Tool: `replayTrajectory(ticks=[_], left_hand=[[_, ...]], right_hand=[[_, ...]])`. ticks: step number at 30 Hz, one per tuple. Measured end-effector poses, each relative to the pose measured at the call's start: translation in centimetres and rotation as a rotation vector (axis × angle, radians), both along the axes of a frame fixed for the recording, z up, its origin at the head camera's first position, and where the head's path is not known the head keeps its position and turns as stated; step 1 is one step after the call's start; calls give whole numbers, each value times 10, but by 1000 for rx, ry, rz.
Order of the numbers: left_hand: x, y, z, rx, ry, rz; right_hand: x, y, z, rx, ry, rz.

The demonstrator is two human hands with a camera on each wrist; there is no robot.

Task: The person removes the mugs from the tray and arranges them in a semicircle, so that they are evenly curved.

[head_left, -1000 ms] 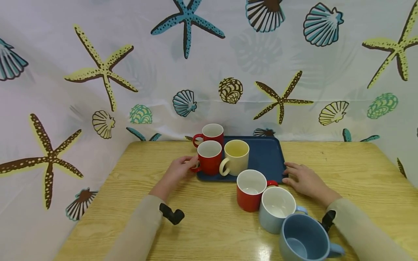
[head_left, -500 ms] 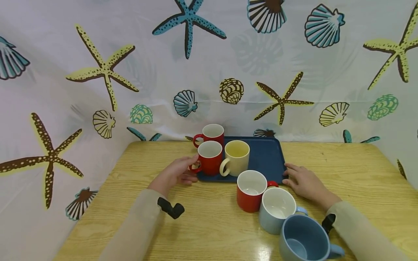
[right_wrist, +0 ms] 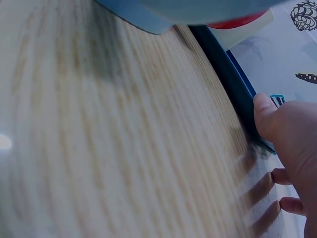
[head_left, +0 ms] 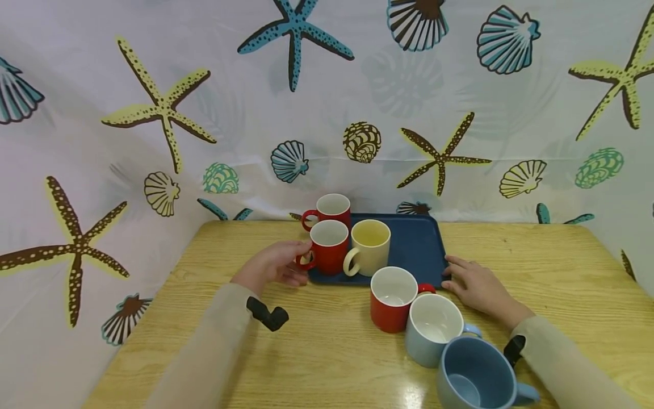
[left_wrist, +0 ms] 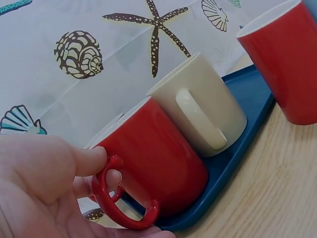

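In the head view, my left hand (head_left: 271, 264) pinches the handle of the front red mug (head_left: 329, 250), which stands at the near left corner of the blue tray (head_left: 416, 244). From the left wrist view, the thumb (left_wrist: 91, 159) lies on top of the red handle (left_wrist: 106, 201), with a fingertip showing through its loop. A cream mug (head_left: 372, 250) stands just right of this mug, and another red mug (head_left: 334, 207) behind it. At the tray's near right corner, my right hand (head_left: 477, 287) touches the edge with loosely bent fingers; its thumb (right_wrist: 265, 106) meets the rim.
Off the tray, a red mug (head_left: 392, 301), a pale blue mug (head_left: 431, 335) and a larger blue mug (head_left: 475, 375) form a diagonal row by my right forearm. A patterned cloth (head_left: 317, 108) hangs right behind the wooden table (head_left: 306, 352).
My left hand has shifted slightly, and its lower fingers have spread below the red mug's handle. The mugs, tray and right hand look unmoved.
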State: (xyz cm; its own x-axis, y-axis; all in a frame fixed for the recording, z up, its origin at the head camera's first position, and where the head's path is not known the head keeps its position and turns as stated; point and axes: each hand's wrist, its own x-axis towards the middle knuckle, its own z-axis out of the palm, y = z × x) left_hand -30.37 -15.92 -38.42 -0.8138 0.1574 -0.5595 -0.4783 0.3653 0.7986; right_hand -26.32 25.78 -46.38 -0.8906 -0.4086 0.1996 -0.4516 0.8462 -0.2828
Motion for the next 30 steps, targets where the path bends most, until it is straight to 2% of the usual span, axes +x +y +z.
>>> replayTrajectory(ticks=[4,9,16,19,25,30], left_hand=[[0,-1,5,12,-17,-4],[0,1,7,106,-37,28],[2,2,-2,288,-33,138],[3,1,-7,335,-11,152],[5,-3,-17,331,42,148],[5,-2,-23,296,73,138]], right_hand=[[-1,-2,-2,-5,-2,8],[-1,-4,-1,-3,-9,2],[-2,-6,1,9,-14,-8],[-2,-7,1,2,-15,-13],[-2,-9,0,-22,-20,-8],[0,-3,-2,-34,-18,-11]])
